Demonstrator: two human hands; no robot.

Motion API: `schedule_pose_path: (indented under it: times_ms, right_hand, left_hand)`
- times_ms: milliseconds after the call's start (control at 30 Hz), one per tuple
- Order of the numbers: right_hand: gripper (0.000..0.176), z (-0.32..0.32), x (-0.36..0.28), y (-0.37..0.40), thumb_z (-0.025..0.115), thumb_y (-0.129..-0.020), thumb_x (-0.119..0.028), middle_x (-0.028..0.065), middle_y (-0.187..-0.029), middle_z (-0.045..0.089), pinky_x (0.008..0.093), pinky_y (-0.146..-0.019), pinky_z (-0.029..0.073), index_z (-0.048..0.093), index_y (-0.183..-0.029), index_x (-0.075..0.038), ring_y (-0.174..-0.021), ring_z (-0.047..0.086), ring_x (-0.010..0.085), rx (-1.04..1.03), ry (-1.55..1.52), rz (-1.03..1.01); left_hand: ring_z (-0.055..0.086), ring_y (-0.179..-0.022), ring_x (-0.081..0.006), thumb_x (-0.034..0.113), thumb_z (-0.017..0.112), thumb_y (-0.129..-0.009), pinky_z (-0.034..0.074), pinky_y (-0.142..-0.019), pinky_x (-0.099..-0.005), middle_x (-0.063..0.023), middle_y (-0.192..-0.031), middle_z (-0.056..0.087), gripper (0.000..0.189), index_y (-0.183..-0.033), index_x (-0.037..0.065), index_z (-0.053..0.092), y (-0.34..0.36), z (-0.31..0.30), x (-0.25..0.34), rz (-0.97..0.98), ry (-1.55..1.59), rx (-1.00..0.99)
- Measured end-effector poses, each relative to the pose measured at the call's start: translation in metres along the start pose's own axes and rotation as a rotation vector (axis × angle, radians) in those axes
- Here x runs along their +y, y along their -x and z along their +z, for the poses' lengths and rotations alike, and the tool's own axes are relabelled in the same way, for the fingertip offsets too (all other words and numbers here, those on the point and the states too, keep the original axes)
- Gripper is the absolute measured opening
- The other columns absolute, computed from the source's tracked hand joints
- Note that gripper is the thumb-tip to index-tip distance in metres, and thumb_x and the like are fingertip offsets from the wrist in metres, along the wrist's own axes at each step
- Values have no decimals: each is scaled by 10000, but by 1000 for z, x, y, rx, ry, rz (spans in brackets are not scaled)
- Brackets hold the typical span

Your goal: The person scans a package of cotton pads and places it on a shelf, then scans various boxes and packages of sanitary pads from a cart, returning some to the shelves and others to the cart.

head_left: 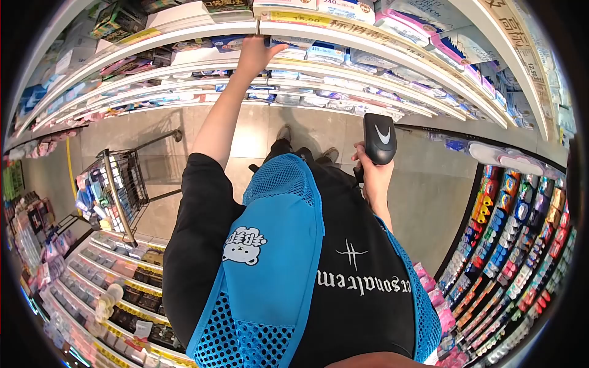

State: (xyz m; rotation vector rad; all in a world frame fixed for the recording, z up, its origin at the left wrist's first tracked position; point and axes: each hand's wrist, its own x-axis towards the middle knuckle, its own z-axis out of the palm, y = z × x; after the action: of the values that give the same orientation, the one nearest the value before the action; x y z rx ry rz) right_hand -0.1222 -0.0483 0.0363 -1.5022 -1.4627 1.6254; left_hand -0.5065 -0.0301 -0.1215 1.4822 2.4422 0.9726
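Observation:
My left hand (254,55) reaches up to the white shelf in front of me, its thumb stretched out to the side. The other fingers are mostly hidden at a dark blue package (228,43) under the upper shelf's edge. I cannot see any grip on that package. A light blue and white pack (325,53) lies to the right of the thumb. Lower down, my right hand (375,173) is closed around the handle of a black barcode scanner (380,140), which it holds out in front of my body.
Shelves (368,38) with packs and price labels curve across the front. A shopping cart (126,190) with goods stands at left on the grey floor (423,178). Display shelves (104,300) rise behind left; a rack of colourful small packs (515,227) stands at right.

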Motion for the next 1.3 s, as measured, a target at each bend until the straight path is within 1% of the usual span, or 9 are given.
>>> schedule_pose_path:
  times_ms: [100, 633, 733, 833, 900, 933, 967, 1200, 1300]
  right_hand:
    - [83, 8, -1, 10, 688, -878, -23, 39, -786, 665, 232, -555, 420, 684, -949, 21, -631, 589, 89, 24, 26, 10]
    - [111, -19, 45, 100, 735, -863, -95, 9, -696, 637, 264, -576, 463, 692, -875, 7, -599, 583, 90, 20, 157, -80]
    - [148, -31, 77, 129, 764, -826, -110, 7, -679, 635, 280, -578, 465, 668, -828, 2, -593, 588, 103, 11, 194, -106]
    - [182, -43, 110, 161, 783, -806, -109, 31, -716, 658, 289, -618, 479, 652, -844, 11, -653, 608, 109, -35, 155, -63]
    - [234, -47, 128, 177, 793, -792, -79, 82, -836, 726, 311, -714, 524, 671, -949, 44, -786, 658, 121, -79, 65, -18]
    - [219, -52, 134, 183, 790, -802, -76, 63, -793, 708, 301, -664, 518, 671, -946, 40, -720, 642, 114, -118, 79, 49]
    - [218, -55, 139, 190, 791, -802, -77, 59, -781, 701, 299, -653, 515, 670, -943, 39, -704, 636, 113, -135, 79, 57]
    - [227, -35, 146, 173, 779, -796, -100, 89, -814, 727, 323, -693, 535, 682, -948, 38, -748, 679, 143, -270, 182, -29]
    - [270, -11, 119, 158, 781, -759, -115, 152, -860, 739, 370, -751, 547, 689, -963, 36, -819, 719, 227, -312, 315, -140]
  left_hand:
    - [656, -796, -427, 417, 826, -773, 539, -797, -451, -244, -805, 697, 545, -926, -89, 692, 11, -3, 20, 67, 63, 124]
    - [527, -1069, -430, 251, 823, -773, 436, -953, -474, -253, -1156, 511, 802, -1343, -105, 386, 86, -4, 59, 73, 207, 570]
    - [537, -1076, -425, 192, 811, -764, 463, -913, -486, -251, -1130, 544, 735, -1326, -71, 417, 164, 12, 40, -108, 252, 187]
    - [605, -1039, -451, 392, 760, -802, 491, -886, -488, -298, -1144, 613, 644, -1219, -35, 517, 290, 47, -39, -150, 58, -457]
    - [646, -1016, -391, 478, 753, -796, 511, -868, -485, -249, -1069, 678, 571, -1049, -25, 657, 390, 32, -79, -293, 46, -1029]
    - [688, -850, -344, 528, 718, -826, 537, -746, -487, -225, -927, 715, 558, -890, -26, 705, 461, 35, -123, -105, 91, -1014]
    - [693, -680, -322, 551, 682, -860, 543, -638, -475, -201, -759, 709, 588, -764, -28, 718, 487, -7, -103, -547, -74, -1399]
    - [684, -580, -261, 362, 700, -870, 550, -545, -418, -178, -793, 725, 395, -842, -31, 719, 693, -122, -89, -1438, 98, -880]
    - [713, -662, -242, 318, 727, -852, 566, -573, -392, -185, -913, 735, 401, -1039, -35, 689, 695, -128, -92, -1305, 193, -779]
